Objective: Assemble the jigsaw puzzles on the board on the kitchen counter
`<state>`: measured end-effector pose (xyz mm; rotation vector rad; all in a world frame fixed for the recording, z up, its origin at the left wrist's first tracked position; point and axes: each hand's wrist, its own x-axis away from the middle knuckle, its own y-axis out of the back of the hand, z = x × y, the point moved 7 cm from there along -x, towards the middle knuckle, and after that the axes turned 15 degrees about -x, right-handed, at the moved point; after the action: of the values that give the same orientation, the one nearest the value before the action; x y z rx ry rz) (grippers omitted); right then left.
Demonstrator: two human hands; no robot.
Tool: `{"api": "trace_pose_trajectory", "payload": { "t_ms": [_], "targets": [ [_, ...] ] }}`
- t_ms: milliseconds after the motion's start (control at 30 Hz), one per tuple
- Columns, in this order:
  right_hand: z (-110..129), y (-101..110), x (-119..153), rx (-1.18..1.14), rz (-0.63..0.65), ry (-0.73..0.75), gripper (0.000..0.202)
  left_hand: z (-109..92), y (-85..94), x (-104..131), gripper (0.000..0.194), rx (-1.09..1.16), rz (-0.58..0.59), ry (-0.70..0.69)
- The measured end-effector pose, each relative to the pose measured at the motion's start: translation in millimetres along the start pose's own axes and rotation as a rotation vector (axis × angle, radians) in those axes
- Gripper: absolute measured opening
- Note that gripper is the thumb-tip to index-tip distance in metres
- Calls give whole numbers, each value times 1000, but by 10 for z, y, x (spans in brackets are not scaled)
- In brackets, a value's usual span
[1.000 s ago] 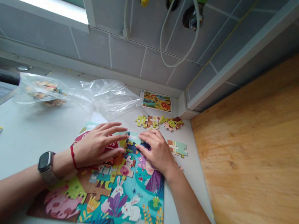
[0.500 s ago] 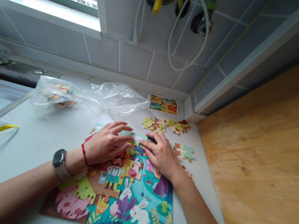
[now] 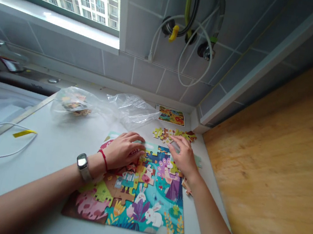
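Note:
A partly joined jigsaw puzzle (image 3: 142, 205) with animals, plants and a standing figure lies on the white counter. My left hand (image 3: 126, 149) rests flat over its upper left part, fingers stretched, covering some of the picture. Off the puzzle's upper right edge hovers my right hand (image 3: 184, 159), thumb and fingers apart, near the row of loose puzzle pieces (image 3: 160, 133). Nothing shows plainly between its fingers. Beside its wrist are more loose pieces (image 3: 187, 186), partly hidden by the arm. A yellow-green piece (image 3: 174, 169) shows by the palm.
A clear plastic bag (image 3: 72, 105) with pieces inside and a crumpled clear bag (image 3: 134, 109) lie behind. A small picture card (image 3: 171, 116) is near the wall. A white cable (image 3: 9, 124) crosses the left side, by a sink with a plastic bin (image 3: 3, 89). A wooden panel (image 3: 272, 151) stands right.
My right hand has left the puzzle's upper part and moved up and right toward the loose pieces, uncovering purple and dark blue parts. My left hand stays on the puzzle. The view has shifted.

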<state>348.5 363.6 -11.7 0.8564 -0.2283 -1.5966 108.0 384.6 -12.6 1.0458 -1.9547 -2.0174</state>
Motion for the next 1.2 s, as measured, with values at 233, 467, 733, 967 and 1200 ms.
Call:
{"api": "trace_pose_trajectory", "payload": {
  "t_ms": [233, 467, 733, 967, 1200],
  "targets": [
    [35, -113, -97, 47, 69, 42, 35, -29, -4, -8, 33, 10, 59, -34],
    [-25, -379, -515, 129, 225, 5, 50, -61, -26, 0, 40, 52, 112, -66],
    [93, -262, -468, 144, 140, 24, 44, -58, -23, 9, 38, 57, 90, -63],
    [365, -65, 54, -103, -74, 63, 54, -59, 10, -12, 26, 77, -49, -70],
    [340, -156, 124, -511, -103, -184, 28, -59, -5, -5, 23, 106, -93, -112]
  ]
}}
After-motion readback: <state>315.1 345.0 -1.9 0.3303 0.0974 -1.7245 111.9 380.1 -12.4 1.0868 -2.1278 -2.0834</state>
